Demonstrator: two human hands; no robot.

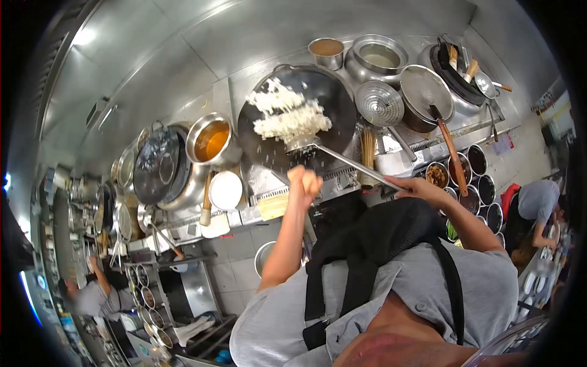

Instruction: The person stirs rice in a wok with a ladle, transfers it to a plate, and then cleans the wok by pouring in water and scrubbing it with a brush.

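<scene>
The left hand (304,181) is closed in a fist on the wok (298,119) handle; the right hand (411,184) grips the ladle (304,144) under the rice (287,111).

Left hand (304,182) fisted, arm raised forward; right hand (408,183) clenched, arm extended forward.

Kitchen brightly and evenly lit from overhead; glare patches on the steel hood (202,55) and wall panels. Heavy fisheye distortion, black vignette at corners. Centre sharp; rim figures and the near chin blurred
</scene>
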